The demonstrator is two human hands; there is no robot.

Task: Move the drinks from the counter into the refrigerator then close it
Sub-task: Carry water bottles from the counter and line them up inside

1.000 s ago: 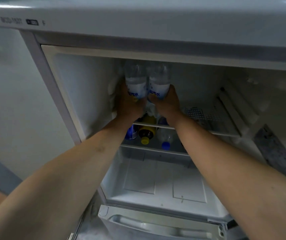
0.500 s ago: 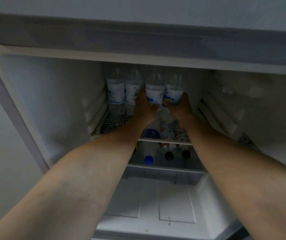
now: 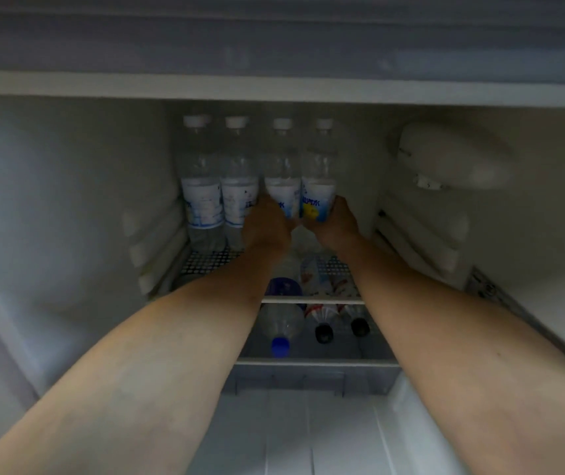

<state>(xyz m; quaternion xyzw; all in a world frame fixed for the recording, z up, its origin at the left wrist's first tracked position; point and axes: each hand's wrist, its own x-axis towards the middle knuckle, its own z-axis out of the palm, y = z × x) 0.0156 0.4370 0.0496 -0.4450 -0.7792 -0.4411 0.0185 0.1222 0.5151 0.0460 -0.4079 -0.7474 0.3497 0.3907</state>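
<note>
upright, both hands (image 3: 303, 228) grip two clear white-capped, blue-labelled bottles (image 3: 299, 186)

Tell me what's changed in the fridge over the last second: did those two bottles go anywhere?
Both hands carried their bottles rightward along the top shelf, then deeper; they now stand upright beside the two bottles on the left. The left hand grips the third bottle, the right hand the fourth bottle; neither has let go. The bottles lying on the lower shelf look unmoved.
</note>
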